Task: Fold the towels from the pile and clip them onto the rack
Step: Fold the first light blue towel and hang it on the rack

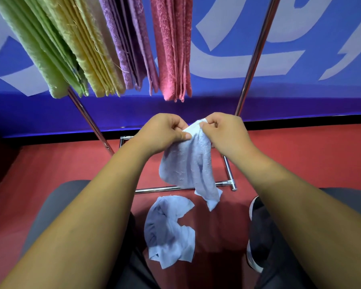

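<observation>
Blue towels [188, 163], two; hands [163, 132], two.

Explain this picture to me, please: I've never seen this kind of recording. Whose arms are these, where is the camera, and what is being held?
There is no machine here: a person is working with bare hands. The only camera sits on their head and looks forward and down, so the arms reach in from the bottom of the picture. The left hand and right hand each pinch the top of a pale blue towel, which hangs crumpled below that grip. A second blue towel lies bunched on the red floor between the person's legs. Ahead stands a metal rack, with folded towels in green, yellow, purple and pink hanging from it. Their tops are out of frame, so no clips show.
</observation>
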